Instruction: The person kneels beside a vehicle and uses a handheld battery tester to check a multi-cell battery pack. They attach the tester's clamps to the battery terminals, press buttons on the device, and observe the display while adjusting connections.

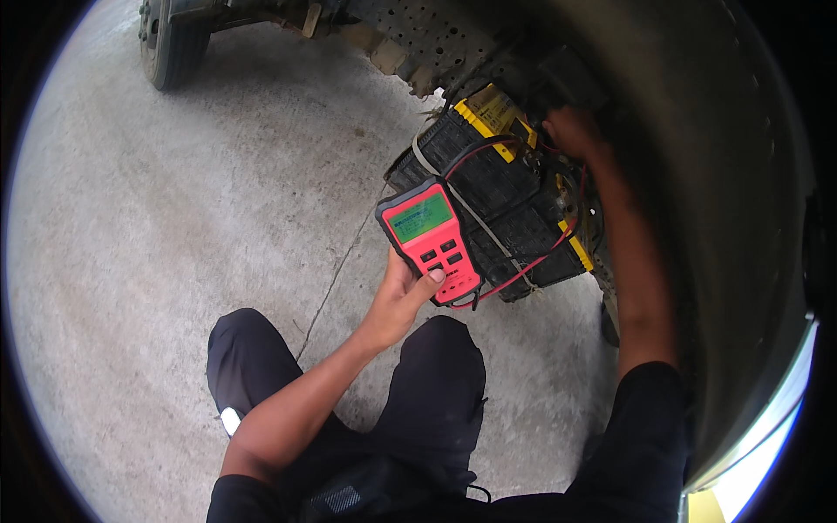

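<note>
My left hand (403, 292) is wrapped round a red and black battery tester (446, 261), its thumb lying by the buttons below a lit green screen (423, 218). Red and black cables (545, 259) run from the tester to two black vehicle batteries with yellow trim, the farther battery (488, 179) and the nearer battery (540, 235). A pale strap (475, 213) crosses them. Up at the far right, my right hand (571, 131) reaches in beside the batteries' terminal side. Its fingers are in shadow and partly hidden, so what they touch does not show.
A dark, curved vehicle panel (732, 218) closes in the right side, along my right arm. Overhead at the back runs a perforated, rusty metal frame (418, 39). A tyre (174, 44) stands at the far left. Below lies a concrete floor (192, 200) with a seam.
</note>
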A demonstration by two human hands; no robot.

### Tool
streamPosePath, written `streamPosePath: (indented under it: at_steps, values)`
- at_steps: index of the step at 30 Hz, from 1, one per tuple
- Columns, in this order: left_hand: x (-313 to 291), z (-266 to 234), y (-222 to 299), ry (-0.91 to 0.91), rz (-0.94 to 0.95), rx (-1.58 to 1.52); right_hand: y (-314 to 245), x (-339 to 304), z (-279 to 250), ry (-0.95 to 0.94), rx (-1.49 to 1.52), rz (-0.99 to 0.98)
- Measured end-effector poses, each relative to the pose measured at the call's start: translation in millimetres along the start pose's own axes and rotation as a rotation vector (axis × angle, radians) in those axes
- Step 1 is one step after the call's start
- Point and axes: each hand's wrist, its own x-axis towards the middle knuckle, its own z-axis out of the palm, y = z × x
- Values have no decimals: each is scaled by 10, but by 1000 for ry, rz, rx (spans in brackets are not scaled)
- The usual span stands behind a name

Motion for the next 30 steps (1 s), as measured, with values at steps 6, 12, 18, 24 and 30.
streamPosePath:
  at_steps: [6,12,18,24,30]
  values:
    - [7,-8,33,12,-13,24,4,-13,-83,-3,77,54]
    - [16,32,77,42,-58,2,122,-314,-305,381,626,308]
    - [18,13,67,36,-31,17,-1584,-1862,-1274,1098,1069,319]
    - [50,-120,25,49,17,120,-2785,-2023,-1070,654,1343,276]
    - [35,-119,179,65,-31,109,-2680,-1896,-760,119,1955,-19]
